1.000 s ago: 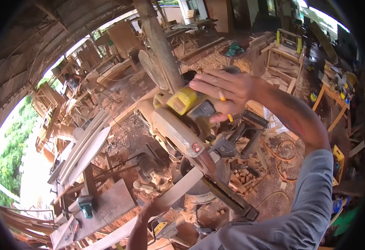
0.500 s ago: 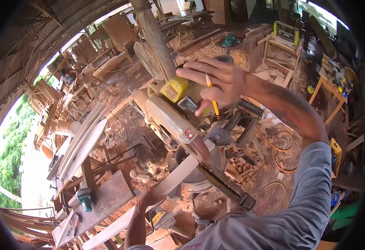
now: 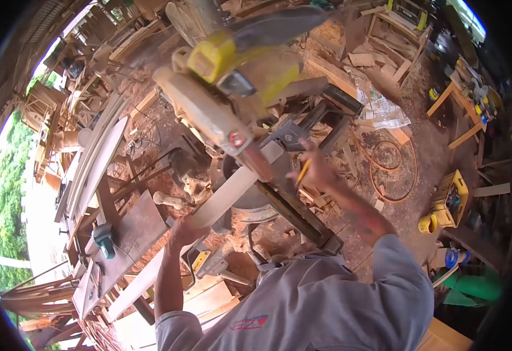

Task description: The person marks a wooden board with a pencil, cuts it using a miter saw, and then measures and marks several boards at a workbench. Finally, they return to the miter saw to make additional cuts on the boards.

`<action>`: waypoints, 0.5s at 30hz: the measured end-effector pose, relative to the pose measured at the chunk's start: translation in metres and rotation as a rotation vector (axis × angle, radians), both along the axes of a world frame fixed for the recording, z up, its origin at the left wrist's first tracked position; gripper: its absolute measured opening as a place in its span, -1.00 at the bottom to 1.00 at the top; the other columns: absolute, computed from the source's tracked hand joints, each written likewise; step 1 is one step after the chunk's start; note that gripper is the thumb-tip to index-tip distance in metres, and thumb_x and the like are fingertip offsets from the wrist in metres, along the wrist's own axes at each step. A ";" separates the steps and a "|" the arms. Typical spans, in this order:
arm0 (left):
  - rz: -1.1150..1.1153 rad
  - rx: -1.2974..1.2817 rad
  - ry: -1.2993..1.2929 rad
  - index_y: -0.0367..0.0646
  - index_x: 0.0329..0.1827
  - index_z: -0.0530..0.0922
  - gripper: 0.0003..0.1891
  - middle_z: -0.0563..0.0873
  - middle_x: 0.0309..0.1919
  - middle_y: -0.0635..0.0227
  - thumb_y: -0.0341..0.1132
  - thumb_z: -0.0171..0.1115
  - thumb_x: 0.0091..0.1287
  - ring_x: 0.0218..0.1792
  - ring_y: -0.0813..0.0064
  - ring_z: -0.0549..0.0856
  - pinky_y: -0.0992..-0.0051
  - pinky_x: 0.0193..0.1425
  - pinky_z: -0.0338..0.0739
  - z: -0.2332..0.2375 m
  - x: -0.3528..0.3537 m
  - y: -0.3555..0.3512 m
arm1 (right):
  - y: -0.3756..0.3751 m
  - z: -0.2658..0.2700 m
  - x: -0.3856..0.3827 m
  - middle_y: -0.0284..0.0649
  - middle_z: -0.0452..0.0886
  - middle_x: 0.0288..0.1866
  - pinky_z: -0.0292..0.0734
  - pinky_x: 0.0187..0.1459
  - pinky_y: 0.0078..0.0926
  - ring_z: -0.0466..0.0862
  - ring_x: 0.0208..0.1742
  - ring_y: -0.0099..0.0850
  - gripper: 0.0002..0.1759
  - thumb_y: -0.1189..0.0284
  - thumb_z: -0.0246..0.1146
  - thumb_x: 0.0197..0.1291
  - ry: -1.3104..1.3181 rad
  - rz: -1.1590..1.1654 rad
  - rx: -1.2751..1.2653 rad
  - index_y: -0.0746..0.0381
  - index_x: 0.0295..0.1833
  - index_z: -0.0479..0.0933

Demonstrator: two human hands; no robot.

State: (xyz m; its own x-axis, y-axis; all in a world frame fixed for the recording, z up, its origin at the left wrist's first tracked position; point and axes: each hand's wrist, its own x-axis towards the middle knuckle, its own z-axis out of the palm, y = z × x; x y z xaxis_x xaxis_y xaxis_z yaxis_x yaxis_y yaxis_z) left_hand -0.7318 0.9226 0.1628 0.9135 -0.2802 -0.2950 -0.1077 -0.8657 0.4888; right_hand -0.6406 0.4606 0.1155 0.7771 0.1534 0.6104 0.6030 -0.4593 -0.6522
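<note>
A pale wooden board [image 3: 228, 198] lies across the round table of a mitre saw [image 3: 200, 108], its far end under the blade guard. My left hand [image 3: 187, 230] is wrapped around the board's near end, left of the saw table. My right hand [image 3: 319, 171], smeared by motion, is just right of the saw table near the board's far end. It holds a yellow pencil [image 3: 303, 174] between its fingers and is apart from the saw handle. The saw head, with its yellow-green motor housing, is raised above the board. The blade is mostly hidden by the guard.
A workbench [image 3: 133, 234] with a green power tool [image 3: 103, 240] stands at the left, near stacked long planks [image 3: 95, 167]. An orange hose [image 3: 414, 175] coils on the sawdust-strewn floor. A yellow crate [image 3: 448, 199] sits at the right. Offcuts lie behind the saw.
My right hand has left the saw handle and moved down towards the board, still with the pencil. My left hand stays on the board. The view has shifted downward.
</note>
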 end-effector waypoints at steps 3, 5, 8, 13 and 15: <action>-0.023 0.001 -0.020 -0.14 -0.04 0.70 -0.54 0.78 -0.23 0.07 -0.14 0.53 0.01 -0.17 0.12 0.78 0.22 -0.08 0.64 -0.012 0.001 0.011 | 0.042 -0.009 0.002 0.11 0.41 0.37 0.31 0.34 -0.02 0.44 0.29 0.01 -0.28 0.09 0.64 -0.18 0.096 0.038 -0.208 0.24 -0.13 0.34; 0.082 -0.062 0.009 -0.19 0.00 0.68 -0.50 0.79 -0.22 0.06 -0.16 0.55 -0.01 -0.15 0.13 0.78 0.24 -0.06 0.64 0.008 -0.002 -0.008 | 0.059 -0.005 0.014 0.04 0.46 0.27 0.28 0.31 0.01 0.44 0.22 0.02 -0.26 0.05 0.62 -0.21 0.037 0.039 -0.275 0.23 -0.12 0.34; 0.059 -0.060 -0.007 -0.19 0.03 0.67 -0.49 0.79 -0.21 0.08 -0.18 0.55 0.00 -0.15 0.16 0.78 0.24 -0.06 0.63 0.012 -0.002 -0.009 | 0.065 -0.012 0.034 -0.03 0.49 0.12 0.26 0.30 0.07 0.43 0.21 0.05 -0.27 0.05 0.60 -0.23 -0.004 0.074 -0.202 0.25 -0.11 0.36; 0.077 -0.025 0.013 -0.21 -0.02 0.68 -0.54 0.79 -0.20 0.10 -0.18 0.53 0.04 -0.16 0.15 0.77 0.25 -0.08 0.62 -0.009 -0.005 0.006 | 0.048 -0.017 0.056 -0.20 0.56 -0.16 0.53 0.04 -0.16 0.58 0.10 -0.08 -0.38 0.13 0.55 -0.11 0.005 0.157 -0.298 0.23 -0.11 0.36; 0.055 -0.007 0.048 -0.21 -0.03 0.69 -0.55 0.79 -0.20 0.10 -0.18 0.53 0.05 -0.17 0.15 0.77 0.25 -0.08 0.62 -0.008 -0.002 0.005 | 0.026 -0.019 0.048 -0.17 0.57 -0.24 0.59 -0.18 -0.22 0.65 -0.11 -0.08 -0.52 0.19 0.46 0.10 0.105 0.094 -0.263 0.21 -0.12 0.36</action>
